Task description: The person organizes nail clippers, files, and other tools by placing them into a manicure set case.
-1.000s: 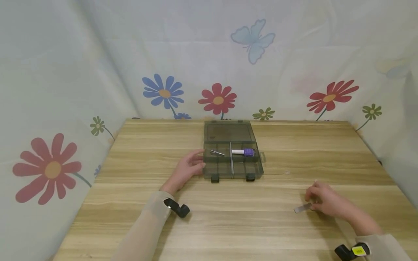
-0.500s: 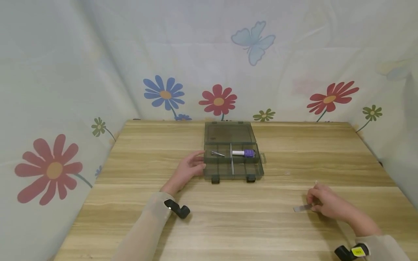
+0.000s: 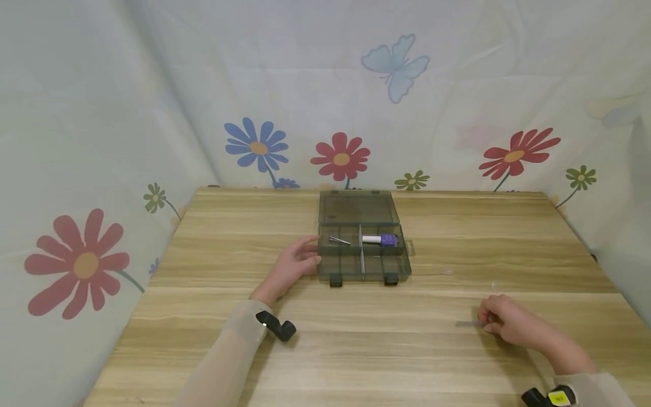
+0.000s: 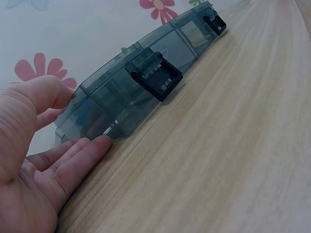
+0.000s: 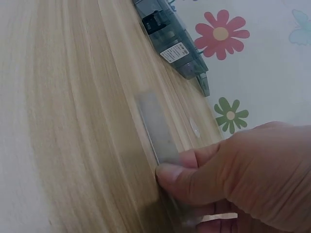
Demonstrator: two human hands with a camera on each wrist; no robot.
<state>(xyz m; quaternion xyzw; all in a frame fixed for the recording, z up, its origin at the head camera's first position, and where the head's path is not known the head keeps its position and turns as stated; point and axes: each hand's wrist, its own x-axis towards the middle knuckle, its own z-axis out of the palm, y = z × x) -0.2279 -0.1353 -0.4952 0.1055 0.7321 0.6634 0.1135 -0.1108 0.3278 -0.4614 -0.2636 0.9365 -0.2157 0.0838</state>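
Note:
A smoky clear plastic compartment box lies open on the wooden table, its lid flat behind it. Inside are a thin metal piece in the back left cell and a purple-and-white tube in the back right cell. My left hand rests with straight fingers against the box's left wall. My right hand pinches a thin clear divider strip low over the table at the right; the strip lies almost flat under my thumb.
Flowered fabric walls close in the table on the left, back and right. Two black latches stick out from the box's front. A small clear bit lies on the table right of the box.
My right hand has lowered and tilted the divider strip, which now looks thinner and flatter against the table. The left hand and box have stayed put.

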